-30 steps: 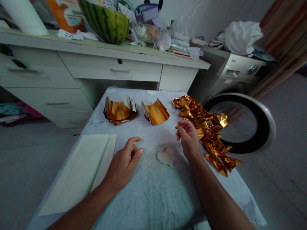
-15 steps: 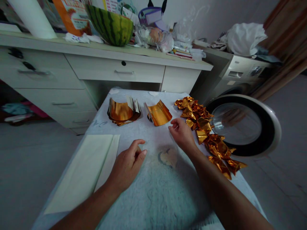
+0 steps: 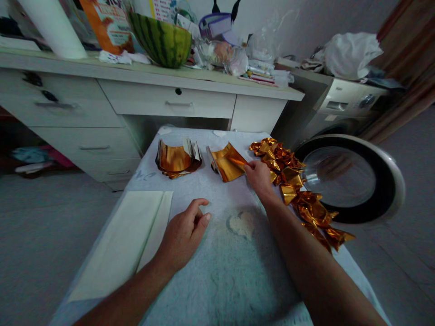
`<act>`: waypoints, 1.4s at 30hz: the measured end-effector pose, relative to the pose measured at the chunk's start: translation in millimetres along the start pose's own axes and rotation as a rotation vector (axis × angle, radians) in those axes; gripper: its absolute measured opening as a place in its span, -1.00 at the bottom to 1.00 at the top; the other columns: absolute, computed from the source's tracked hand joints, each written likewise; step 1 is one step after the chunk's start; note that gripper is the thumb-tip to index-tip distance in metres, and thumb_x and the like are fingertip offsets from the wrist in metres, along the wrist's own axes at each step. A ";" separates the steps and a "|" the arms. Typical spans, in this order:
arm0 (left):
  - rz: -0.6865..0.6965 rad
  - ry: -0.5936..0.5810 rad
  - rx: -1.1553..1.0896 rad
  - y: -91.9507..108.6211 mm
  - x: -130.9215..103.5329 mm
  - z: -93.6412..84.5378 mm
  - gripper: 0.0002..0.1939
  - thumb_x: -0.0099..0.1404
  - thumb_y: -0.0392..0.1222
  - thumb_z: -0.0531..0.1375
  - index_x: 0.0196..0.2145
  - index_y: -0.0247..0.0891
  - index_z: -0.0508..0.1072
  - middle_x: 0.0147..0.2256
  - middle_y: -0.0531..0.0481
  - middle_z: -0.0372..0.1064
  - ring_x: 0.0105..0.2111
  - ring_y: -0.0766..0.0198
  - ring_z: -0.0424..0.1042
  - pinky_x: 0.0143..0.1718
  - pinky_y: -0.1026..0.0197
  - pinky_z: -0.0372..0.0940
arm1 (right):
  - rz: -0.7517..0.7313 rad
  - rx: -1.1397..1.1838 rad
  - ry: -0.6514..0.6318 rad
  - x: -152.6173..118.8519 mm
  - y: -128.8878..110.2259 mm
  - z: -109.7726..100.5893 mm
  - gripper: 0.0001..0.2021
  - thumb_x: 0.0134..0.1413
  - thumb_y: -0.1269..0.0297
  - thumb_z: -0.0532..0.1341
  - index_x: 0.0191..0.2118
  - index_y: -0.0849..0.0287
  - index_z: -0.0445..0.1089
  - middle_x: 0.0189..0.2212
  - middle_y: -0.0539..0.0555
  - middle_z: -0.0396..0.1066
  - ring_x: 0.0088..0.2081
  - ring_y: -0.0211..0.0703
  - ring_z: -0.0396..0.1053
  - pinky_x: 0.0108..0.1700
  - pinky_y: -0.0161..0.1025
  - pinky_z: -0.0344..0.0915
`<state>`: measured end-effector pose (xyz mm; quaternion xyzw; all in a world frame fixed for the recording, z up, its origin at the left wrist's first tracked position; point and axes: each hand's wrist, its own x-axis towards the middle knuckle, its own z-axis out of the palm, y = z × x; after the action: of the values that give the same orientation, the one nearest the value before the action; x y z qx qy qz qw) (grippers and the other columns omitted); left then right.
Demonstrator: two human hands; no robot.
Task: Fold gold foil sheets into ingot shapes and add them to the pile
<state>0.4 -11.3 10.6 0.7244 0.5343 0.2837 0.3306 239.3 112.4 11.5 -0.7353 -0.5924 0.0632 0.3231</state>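
Observation:
My right hand [image 3: 260, 177] pinches the right edge of a curled gold foil sheet [image 3: 227, 164], which creases toward the fingertips. Whether it is one sheet or several together I cannot tell. Over the cloth-covered table, my left hand [image 3: 185, 231] holds nothing, its thumb and index finger apart. Left of the pinched foil sits a second pile of curled gold foil sheets [image 3: 174, 159], pale on some edges. A row of folded, crumpled gold foil pieces [image 3: 288, 176] runs along the table's right side. Pale paper sheets [image 3: 117, 240] lie flat at the left.
Behind the table [image 3: 204, 280] stands a white drawer desk [image 3: 159, 97] bearing a cut watermelon [image 3: 161, 40], an orange bag [image 3: 108, 27] and plastic wraps. At the right, a washing machine [image 3: 343, 102] has its round door [image 3: 387, 181] swung out beside the table.
My right hand has moved slightly forward and taken hold of the foil's right edge, pulling it up into a crease. My left hand stays about where it was.

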 end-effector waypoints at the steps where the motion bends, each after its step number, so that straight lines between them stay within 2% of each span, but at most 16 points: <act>1: -0.001 -0.004 -0.002 -0.6 0.0 0.2 -0.70 0.41 -0.04 -0.01 0.00 -0.21 0.29 -0.50 0.15 0.27 -0.47 0.24 0.36 -0.38 0.20 0.17 | -0.003 0.004 0.000 -0.6 1.2 -1.9 -0.82 0.08 0.33 0.17 -0.40 0.22 0.53 -0.43 0.12 0.51 -0.39 -0.13 0.39 -0.31 -0.27 0.17; 4: 0.001 -0.014 -0.002 -1.6 0.1 0.9 -0.70 0.41 -0.04 -0.02 0.00 -0.21 0.28 -0.50 0.15 0.26 -0.47 0.24 0.35 -0.37 0.20 0.16 | -0.019 0.016 -0.001 -2.1 5.3 -6.7 -0.78 0.10 0.32 0.15 -0.41 0.22 0.54 -0.46 0.11 0.51 -0.40 -0.13 0.40 -0.32 -0.27 0.14; 9: 0.000 -0.014 0.007 -1.1 -0.5 1.3 -0.70 0.41 -0.04 -0.01 0.00 -0.20 0.29 -0.49 0.14 0.27 -0.46 0.23 0.36 -0.36 0.19 0.15 | -0.053 0.048 0.007 -2.2 8.3 -7.0 -0.73 0.09 0.33 0.11 -0.52 0.21 0.50 -0.54 0.10 0.45 -0.44 -0.10 0.37 -0.32 -0.25 0.13; 12: -0.004 -0.015 0.007 -0.9 -0.9 0.5 -0.70 0.41 -0.04 -0.01 -0.01 -0.21 0.29 -0.48 0.14 0.28 -0.46 0.23 0.36 -0.36 0.19 0.16 | -0.053 0.095 0.050 -2.5 7.2 -3.7 -0.78 0.05 0.34 0.12 -0.36 0.23 0.52 -0.47 0.12 0.48 -0.39 -0.07 0.39 -0.29 -0.23 0.17; 15: -0.004 -0.014 0.009 -1.5 -0.9 0.1 -0.71 0.41 -0.05 -0.01 -0.01 -0.21 0.30 -0.49 0.15 0.27 -0.46 0.23 0.36 -0.36 0.19 0.16 | -0.036 0.155 0.111 -4.4 6.1 -2.1 -0.74 0.00 0.34 0.14 -0.19 0.27 0.47 -0.41 0.13 0.49 -0.36 -0.07 0.40 -0.26 -0.22 0.21; 21: -0.002 -0.025 0.010 -3.1 -0.1 1.3 -0.71 0.41 -0.06 0.00 -0.01 -0.20 0.29 -0.49 0.15 0.27 -0.45 0.23 0.36 -0.35 0.18 0.16 | -0.042 0.258 0.200 -7.8 5.8 -11.5 -0.87 0.01 0.31 0.13 -0.34 0.20 0.39 -0.45 0.07 0.44 -0.41 -0.14 0.34 -0.30 -0.23 0.23; 27: 0.002 -0.020 0.006 -2.1 0.3 0.8 -0.72 0.40 -0.07 0.00 -0.01 -0.21 0.29 -0.49 0.15 0.28 -0.46 0.23 0.37 -0.36 0.19 0.17 | -0.022 0.381 0.278 -5.7 1.8 -23.2 -0.91 -0.03 0.29 0.18 -0.41 0.18 0.38 -0.51 0.01 0.39 -0.48 -0.19 0.28 -0.36 -0.24 0.20; 34: 0.004 -0.010 0.016 -1.7 0.0 0.3 -0.72 0.39 -0.07 0.00 -0.01 -0.19 0.30 -0.50 0.14 0.28 -0.46 0.23 0.37 -0.37 0.19 0.16 | -0.031 0.516 0.287 -6.3 0.8 -26.5 -0.90 0.01 0.26 0.18 -0.38 0.18 0.37 -0.50 -0.02 0.36 -0.49 -0.24 0.26 -0.36 -0.25 0.23; 38: 0.007 -0.007 0.010 -1.1 0.8 0.5 -0.71 0.39 -0.07 0.00 -0.01 -0.20 0.30 -0.48 0.13 0.29 -0.45 0.23 0.37 -0.37 0.19 0.18 | -0.011 0.578 0.312 -6.3 -1.5 -35.4 -0.91 0.02 0.26 0.18 -0.40 0.16 0.33 -0.55 -0.06 0.30 -0.52 -0.27 0.25 -0.45 -0.30 0.21; 40: 0.011 -0.006 -0.001 -2.2 1.1 0.7 -0.72 0.39 -0.07 0.00 -0.01 -0.20 0.29 -0.48 0.13 0.29 -0.45 0.23 0.37 -0.36 0.18 0.18 | 0.012 0.634 0.260 -7.6 -3.0 -42.0 -0.92 0.00 0.27 0.19 -0.39 0.16 0.33 -0.58 -0.09 0.28 -0.56 -0.30 0.21 -0.51 -0.34 0.16; 42: 0.017 0.006 -0.027 -4.0 1.0 1.1 -0.72 0.39 -0.08 0.01 0.01 -0.19 0.26 -0.47 0.13 0.28 -0.44 0.24 0.36 -0.36 0.18 0.19 | 0.034 0.708 0.141 -11.2 -4.3 -48.2 -0.90 -0.01 0.25 0.21 -0.37 0.16 0.33 -0.61 -0.12 0.25 -0.61 -0.33 0.17 -0.56 -0.36 0.11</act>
<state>-0.9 -9.7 6.9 0.7235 0.5253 0.2959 0.3362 255.4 83.3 48.4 -0.5902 -0.4976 0.2189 0.5968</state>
